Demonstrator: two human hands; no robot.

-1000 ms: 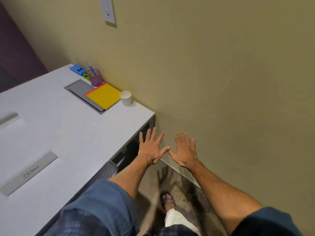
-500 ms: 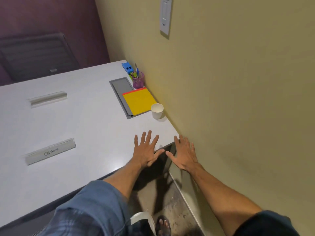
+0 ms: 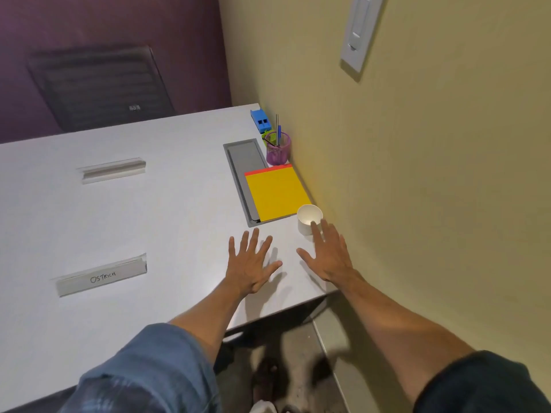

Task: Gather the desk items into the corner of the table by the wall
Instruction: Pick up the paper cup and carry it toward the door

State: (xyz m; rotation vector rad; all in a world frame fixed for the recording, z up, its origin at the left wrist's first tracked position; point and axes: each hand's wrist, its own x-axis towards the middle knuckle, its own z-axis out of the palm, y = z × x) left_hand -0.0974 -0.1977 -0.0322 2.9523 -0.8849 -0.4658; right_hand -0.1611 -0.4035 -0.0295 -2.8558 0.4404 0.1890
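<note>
Along the wall sit one white paper cup (image 3: 309,219), one yellow pad (image 3: 277,193), one purple pen cup (image 3: 278,149) and one blue block (image 3: 260,120). Two hands hover flat with fingers spread, holding nothing. The right hand (image 3: 329,254) is just beside the paper cup; the left hand (image 3: 250,263) is farther away.

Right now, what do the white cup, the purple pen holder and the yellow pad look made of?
White cup: likely paper, matte, with a thin rolled rim.
Purple pen holder: translucent plastic, glossy; the pens inside show through its wall.
Yellow pad: paper, flat and matte, with a red strip along its far edge, probably the binding.
</note>
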